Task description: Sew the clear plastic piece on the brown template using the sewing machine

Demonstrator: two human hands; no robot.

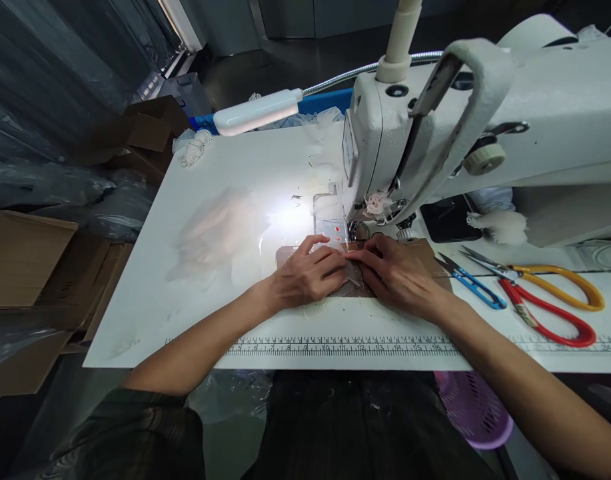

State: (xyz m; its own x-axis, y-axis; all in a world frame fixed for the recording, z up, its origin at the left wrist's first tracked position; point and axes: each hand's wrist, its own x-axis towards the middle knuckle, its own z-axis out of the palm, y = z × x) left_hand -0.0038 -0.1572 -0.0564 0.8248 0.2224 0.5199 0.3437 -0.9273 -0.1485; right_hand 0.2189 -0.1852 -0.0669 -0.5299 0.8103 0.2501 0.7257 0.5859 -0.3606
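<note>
Before the white sewing machine (485,127), left hand (305,275) and right hand (395,273) press flat, released fingers (330,259) onto glossy film (329,230).

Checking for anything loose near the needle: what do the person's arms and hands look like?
The left hand and right hand are bare: no gloves, rings or watch show. Both forearms are uncovered to the elbow. A dark, slightly shiny sleeve begins above the left elbow; the right arm leaves the picture uncovered.
</note>
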